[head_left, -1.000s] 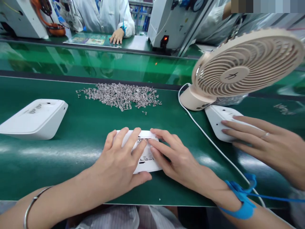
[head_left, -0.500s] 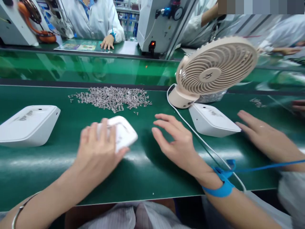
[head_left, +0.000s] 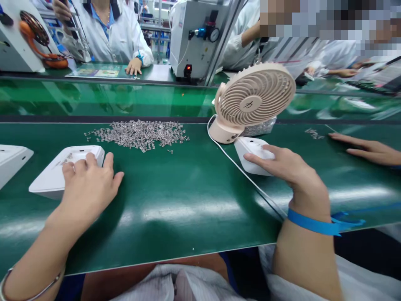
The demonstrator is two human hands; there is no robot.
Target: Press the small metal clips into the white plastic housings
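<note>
At the left, my left hand (head_left: 89, 184) is over a wedge-shaped white plastic housing (head_left: 53, 173), its fingers spread and apart. Whether the fingertips touch the housing is hard to tell. Further left, a second white housing (head_left: 12, 163) is cut by the picture's edge. My right hand (head_left: 285, 165), with a blue strap (head_left: 313, 223) round the wrist, grips another white housing (head_left: 247, 152) beside the fan base. Its thumb and fingers close on the housing's right part, hiding some of it.
A beige fan (head_left: 255, 98) stands behind the right housing, its white cable (head_left: 241, 171) running toward the front edge. Small metal parts (head_left: 140, 133) lie heaped at the back, a few more (head_left: 314, 133) to the right. A co-worker's hand (head_left: 369, 146) rests at far right; another person (head_left: 109, 37) sits opposite.
My left hand has carried its white housing leftward to the bench and spread its fingers. My right hand has moved right onto the housing by the fan. The co-worker's hand has drawn away.
</note>
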